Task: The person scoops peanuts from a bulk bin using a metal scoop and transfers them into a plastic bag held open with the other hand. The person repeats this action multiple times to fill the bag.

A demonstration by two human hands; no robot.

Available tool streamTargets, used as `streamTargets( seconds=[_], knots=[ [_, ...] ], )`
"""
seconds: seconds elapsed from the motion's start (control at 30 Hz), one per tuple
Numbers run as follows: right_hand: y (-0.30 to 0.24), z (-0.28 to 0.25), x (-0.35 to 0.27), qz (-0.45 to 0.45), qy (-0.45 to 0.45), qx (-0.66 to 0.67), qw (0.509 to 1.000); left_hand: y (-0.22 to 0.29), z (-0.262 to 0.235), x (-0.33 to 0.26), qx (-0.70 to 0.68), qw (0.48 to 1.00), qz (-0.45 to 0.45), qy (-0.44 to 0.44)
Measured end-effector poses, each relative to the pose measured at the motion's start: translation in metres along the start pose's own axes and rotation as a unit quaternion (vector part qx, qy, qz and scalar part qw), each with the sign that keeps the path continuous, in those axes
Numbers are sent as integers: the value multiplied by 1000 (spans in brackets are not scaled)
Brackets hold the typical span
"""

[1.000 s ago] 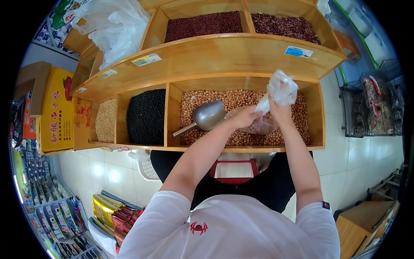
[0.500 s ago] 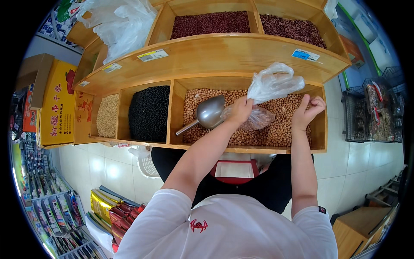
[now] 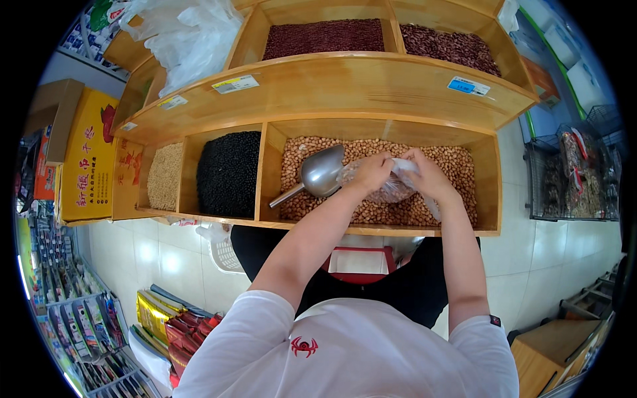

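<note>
And here are both hands, low over the widest compartment of the light-brown varnished wooden bin (image 3: 378, 230), working at the neck of a clear, thin plastic bag (image 3: 391, 192) with brownish contents. The left hand (image 3: 373, 172) is closed around the gathered plastic on the near side of the neck, a hold that likely keeps the mouth bunched. Opposite it, the right hand (image 3: 430, 178) has its fingers drawn in on the whitish upper part, the loose end trailing down beside the wrist; two hands on one neck would let one steady while the other handles the slack. Exactly which fingertips pinch the film I can't tell, as the hands and folds overlap.

The bag sits below the hands, seemingly resting on the mottled tan-brown beans (image 3: 464, 192), so the heap probably takes the weight off the fingers. Just left of it, the silvery rounded metal scoop (image 3: 322, 171) lies on the same beans, open end toward the bag and handle angled to the lower left: out of the hands' way, yet near. Over the divider, small glossy black beans (image 3: 229, 176) and pale cream beans (image 3: 164, 178) sit in their own compartments, the wooden walls keeping each kind apart.
</note>
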State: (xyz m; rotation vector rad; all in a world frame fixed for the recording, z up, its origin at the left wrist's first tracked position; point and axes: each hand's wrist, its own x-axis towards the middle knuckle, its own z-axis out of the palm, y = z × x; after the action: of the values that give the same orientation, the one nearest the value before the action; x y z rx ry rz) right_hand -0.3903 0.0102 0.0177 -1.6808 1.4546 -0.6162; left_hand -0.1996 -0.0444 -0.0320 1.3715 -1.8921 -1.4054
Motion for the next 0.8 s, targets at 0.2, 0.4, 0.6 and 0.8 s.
streamTargets(
  seconds=[0.2, 0.4, 0.6, 0.8],
  knots=[
    [19, -10, 7, 118, 45, 5, 992, 21, -4, -9, -4, 996, 42, -80],
    [5, -4, 3, 55, 58, 45, 996, 12, 0, -7, 71, 990, 112, -38],
    [-6, 0, 2, -126, 132, -107, 977, 9, 2, -1, 47, 997, 65, -10],
    [7, -3, 7, 52, 34, -19, 998, 1, 7, -2, -76, 991, 61, -92]
  ],
)
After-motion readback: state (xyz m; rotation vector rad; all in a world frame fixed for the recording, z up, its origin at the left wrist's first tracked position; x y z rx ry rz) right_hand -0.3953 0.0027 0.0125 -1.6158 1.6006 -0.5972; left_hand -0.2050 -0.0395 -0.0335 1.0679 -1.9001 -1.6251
